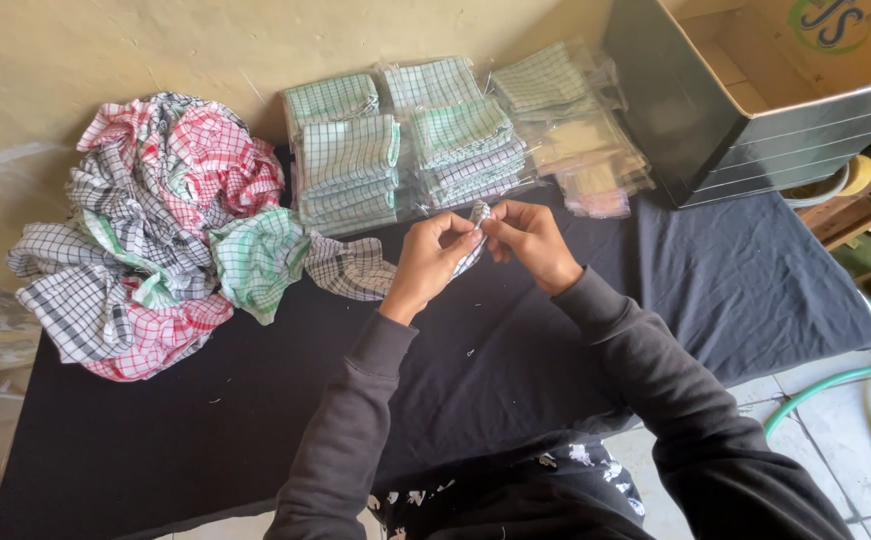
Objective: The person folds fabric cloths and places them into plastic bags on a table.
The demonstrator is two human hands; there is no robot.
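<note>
A small checked cloth [475, 235], grey and white, is pinched between both hands above the middle of the surface [255, 400], which is covered in black fabric. The left hand [433, 262] closes its fingertips on the cloth's near edge, and the right hand [530, 240] grips the same edge just beside it, thumbs nearly touching. The cloth trails down and to the left, reaching the loose pile of checked cloths [155, 230] in red, green and grey that lies crumpled at the left end of the surface. Behind the hands, against the wall, stand stacks of folded cloths in clear bags [455, 130], green and grey checks side by side. To the right of the stacks an open cardboard box [775, 90] with dark sides sits at the corner. A green hose [855, 385] curves over the tiled floor at the right.
</note>
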